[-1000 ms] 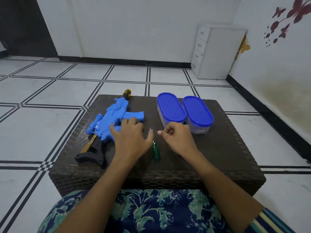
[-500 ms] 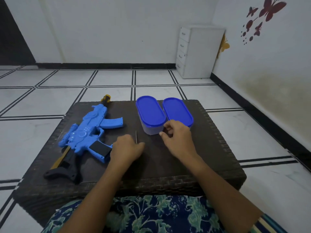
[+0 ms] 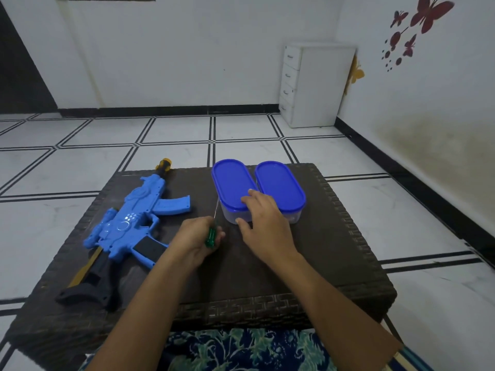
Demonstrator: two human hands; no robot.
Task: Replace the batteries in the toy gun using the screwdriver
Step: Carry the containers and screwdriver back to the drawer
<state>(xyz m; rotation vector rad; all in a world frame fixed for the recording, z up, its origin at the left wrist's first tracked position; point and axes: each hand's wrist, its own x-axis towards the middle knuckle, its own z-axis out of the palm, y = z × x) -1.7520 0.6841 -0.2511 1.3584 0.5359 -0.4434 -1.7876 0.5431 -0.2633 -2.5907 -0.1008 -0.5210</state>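
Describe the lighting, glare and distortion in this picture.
Head view: soft, even room light, with only faint shadows on the table; no strong glare on the toy gun; lines between the floor tiles splay toward the edges, a wide-angle distortion; the screwdriver in the left hand shows a faint, thin shaft.

The person wears a dark navy garment printed with teal-green leaves across the lap at the near edge, a striped sleeve edge in blue, cream and yellow shows at the near right, and the left hand and right hand are bare
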